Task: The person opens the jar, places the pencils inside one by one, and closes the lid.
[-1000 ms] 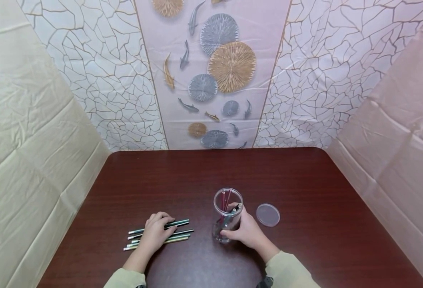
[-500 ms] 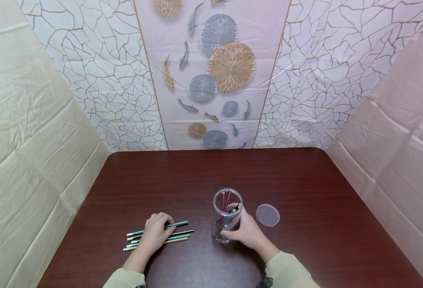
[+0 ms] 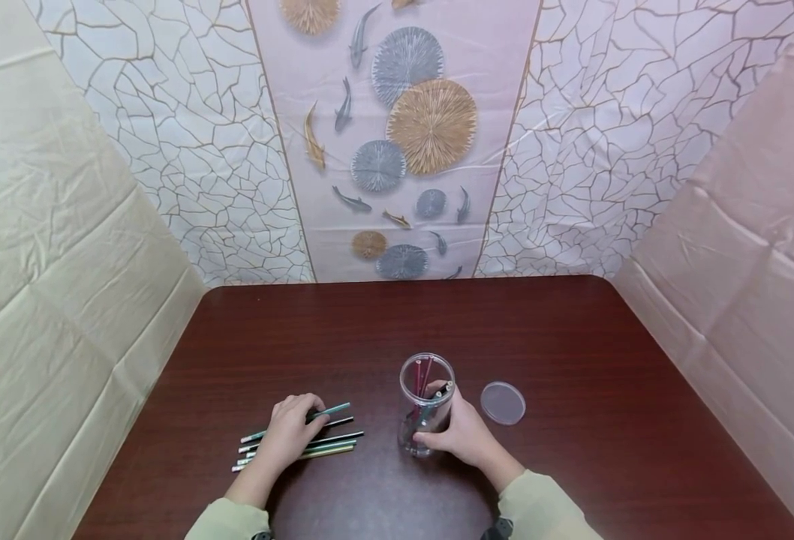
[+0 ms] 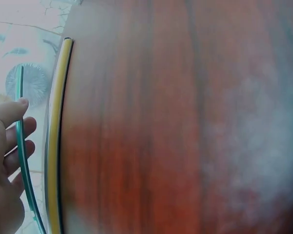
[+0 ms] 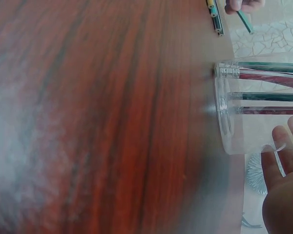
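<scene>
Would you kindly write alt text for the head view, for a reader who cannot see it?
A person's left hand pinches a green pencil beside other pencils on a dark red-brown table, while the right hand holds a clear jar with several pencils inside. A round clear lid lies to the jar's right; a fish-patterned backdrop hangs behind.

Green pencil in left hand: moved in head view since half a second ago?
Yes: the green pencil now has its right end higher in view, nearer the table's far edge.

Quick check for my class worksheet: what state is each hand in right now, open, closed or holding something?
Left hand: pinching a slim green pencil.
Right hand: gripping a tall, clear cylindrical jar.
</scene>
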Demonstrator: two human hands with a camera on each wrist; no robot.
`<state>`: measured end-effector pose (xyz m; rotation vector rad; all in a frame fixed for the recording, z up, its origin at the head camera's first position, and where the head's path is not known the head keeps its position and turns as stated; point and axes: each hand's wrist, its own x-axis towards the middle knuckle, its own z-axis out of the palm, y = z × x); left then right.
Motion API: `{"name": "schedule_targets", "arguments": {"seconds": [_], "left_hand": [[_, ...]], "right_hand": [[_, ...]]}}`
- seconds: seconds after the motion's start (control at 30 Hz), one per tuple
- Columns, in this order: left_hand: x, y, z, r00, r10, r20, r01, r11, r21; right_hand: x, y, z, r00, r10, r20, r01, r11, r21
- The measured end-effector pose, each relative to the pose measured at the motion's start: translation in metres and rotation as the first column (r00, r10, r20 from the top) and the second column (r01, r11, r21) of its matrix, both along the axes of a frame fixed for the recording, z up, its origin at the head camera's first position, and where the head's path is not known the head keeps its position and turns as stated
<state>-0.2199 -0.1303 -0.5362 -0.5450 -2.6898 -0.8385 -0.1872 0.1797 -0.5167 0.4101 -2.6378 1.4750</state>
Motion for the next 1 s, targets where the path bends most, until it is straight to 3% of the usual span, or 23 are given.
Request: {"name": "schedule_targets", "arguments": {"seconds": [0.2, 0.47, 0.73, 1.0], "left_hand": [[-0.002, 0.002, 0.009, 1.0, -0.003, -0.004, 0.003, 0.999, 0.04], [-0.008, 0.006, 0.028, 0.997, -0.016, -0.077, 0.025, 0.992, 0.122], [-0.012, 0.012, 0.047, 0.99, -0.044, -0.132, 0.062, 0.989, 0.135], [-0.014, 0.017, 0.061, 0.988, -0.071, -0.134, 0.088, 0.988, 0.127]], "right_hand": [[0.0, 0.0, 0.0, 1.0, -0.006, 0.006, 0.006, 1.0, 0.011], [0.0, 0.0, 0.0, 1.0, -0.004, 0.006, 0.004, 1.0, 0.004], [0.0, 0.001, 0.001, 1.0, 0.003, 0.002, -0.003, 1.0, 0.001], [0.0, 0.001, 0.0, 1.0, -0.003, 0.013, 0.003, 1.0, 0.001]]}}
